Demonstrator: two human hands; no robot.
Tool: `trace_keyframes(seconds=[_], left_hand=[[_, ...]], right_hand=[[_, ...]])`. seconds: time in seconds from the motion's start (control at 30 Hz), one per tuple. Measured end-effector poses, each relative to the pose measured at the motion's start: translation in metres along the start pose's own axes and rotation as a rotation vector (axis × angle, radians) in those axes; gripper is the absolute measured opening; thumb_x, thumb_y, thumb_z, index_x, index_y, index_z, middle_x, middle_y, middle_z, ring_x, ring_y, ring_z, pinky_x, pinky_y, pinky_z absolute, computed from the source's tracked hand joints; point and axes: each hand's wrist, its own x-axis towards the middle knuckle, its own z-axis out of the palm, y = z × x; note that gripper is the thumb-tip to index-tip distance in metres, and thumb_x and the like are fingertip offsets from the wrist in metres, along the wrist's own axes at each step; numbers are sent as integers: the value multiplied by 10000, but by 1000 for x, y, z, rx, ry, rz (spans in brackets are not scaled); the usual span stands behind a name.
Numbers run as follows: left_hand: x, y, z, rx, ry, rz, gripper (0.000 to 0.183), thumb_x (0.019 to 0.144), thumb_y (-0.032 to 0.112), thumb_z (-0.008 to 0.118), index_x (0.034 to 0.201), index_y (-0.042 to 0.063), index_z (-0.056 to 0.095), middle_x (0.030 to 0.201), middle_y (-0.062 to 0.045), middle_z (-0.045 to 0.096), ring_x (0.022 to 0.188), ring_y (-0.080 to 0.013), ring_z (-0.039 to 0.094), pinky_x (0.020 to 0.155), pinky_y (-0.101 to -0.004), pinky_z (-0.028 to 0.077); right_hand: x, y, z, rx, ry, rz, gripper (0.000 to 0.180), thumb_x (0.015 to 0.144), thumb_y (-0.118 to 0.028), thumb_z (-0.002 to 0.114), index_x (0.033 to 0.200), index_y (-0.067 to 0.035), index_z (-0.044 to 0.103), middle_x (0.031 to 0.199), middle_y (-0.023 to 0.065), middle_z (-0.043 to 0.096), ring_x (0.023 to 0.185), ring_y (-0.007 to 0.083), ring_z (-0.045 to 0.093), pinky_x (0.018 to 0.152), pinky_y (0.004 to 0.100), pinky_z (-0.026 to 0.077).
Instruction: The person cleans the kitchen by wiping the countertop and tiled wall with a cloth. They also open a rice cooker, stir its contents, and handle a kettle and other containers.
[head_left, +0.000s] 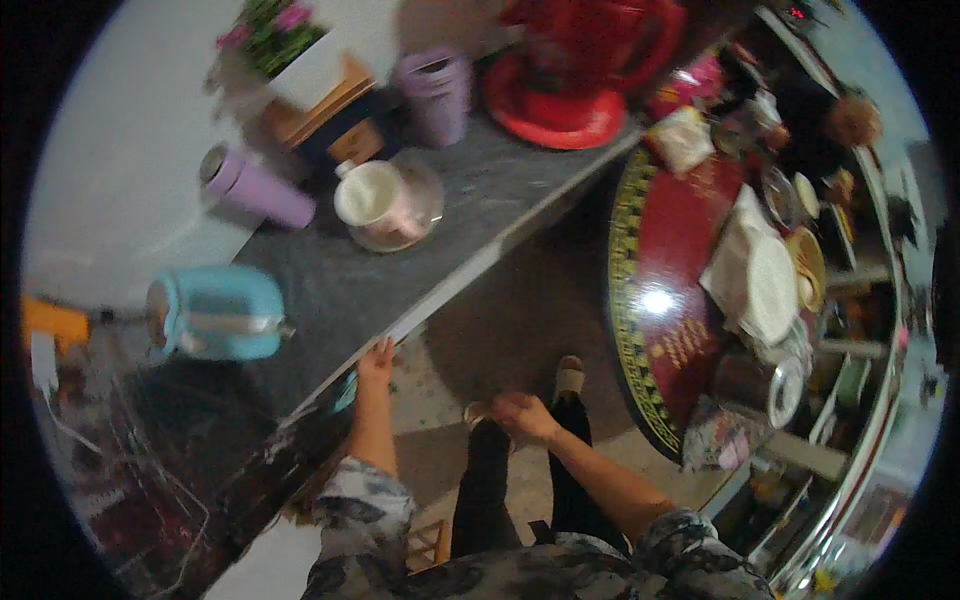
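Observation:
My left hand (377, 360) is at the front edge of the dark grey counter (465, 202), fingertips against its pale edge strip. A light blue item (346, 392) shows just beside that wrist, below the countertop; what it is stays unclear. My right hand (523, 416) hangs in front of my legs, fingers bent and blurred, and I cannot make out anything in it. On the counter beyond, a white and pink cup (375, 202) stands on a saucer (427, 195). A light blue appliance (225, 311), perhaps a toaster, sits nearest my left hand's side.
Along the wall are a purple tumbler (259, 187), a purple ribbed container (435, 97), a potted flower plant (281, 37) and a red jug (600, 45) on a red base (555, 124). To the right, a dark red table (682, 225) bears dishes and a metal canister (750, 382).

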Motion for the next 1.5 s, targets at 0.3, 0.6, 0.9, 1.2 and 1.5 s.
trace_keyframes(seconds=[0.3, 0.6, 0.9, 1.2, 1.5], left_hand=[[-137, -95, -37, 313, -303, -671, 221, 849, 234, 556, 887, 18, 589, 971, -144, 609, 957, -301, 570, 875, -402, 458], [-263, -203, 85, 666, -363, -661, 257, 880, 202, 522, 1050, 11, 552, 1085, -144, 574, 1046, -273, 544, 916, -395, 446], [-394, -306, 191, 871, -717, -624, 378, 898, 237, 518, 1199, 14, 465, 1132, -135, 548, 1051, -258, 537, 918, -381, 445], [-424, -406, 258, 1258, -731, -259, 436, 889, 358, 478, 1245, 107, 458, 1186, -53, 519, 1077, -162, 477, 864, -311, 369], [-378, -465, 322, 1652, -1031, -107, 306, 776, 106, 584, 1068, 16, 574, 961, -90, 592, 726, -142, 548, 593, -255, 435]], right_hand=[[-145, 36, -77, 475, 344, -26, 252, 850, -172, 575, 1034, 1, 564, 912, 77, 623, 805, 157, 592, 717, 273, 484], [-204, 60, -125, -64, 584, -281, 273, 852, -164, 564, 1072, -4, 555, 975, 113, 612, 858, 203, 607, 752, 305, 481], [-281, 67, -228, -518, 821, -376, 243, 798, -147, 561, 1022, -51, 573, 988, 164, 583, 850, 354, 579, 735, 426, 467], [-308, 108, -311, -322, 1039, -281, 209, 783, -148, 568, 968, -56, 602, 899, 151, 611, 822, 331, 596, 707, 394, 469], [-280, 79, -276, -989, 788, -489, 563, 717, -211, 635, 1244, -107, 464, 1275, 142, 435, 1225, 329, 356, 1053, 461, 230]])
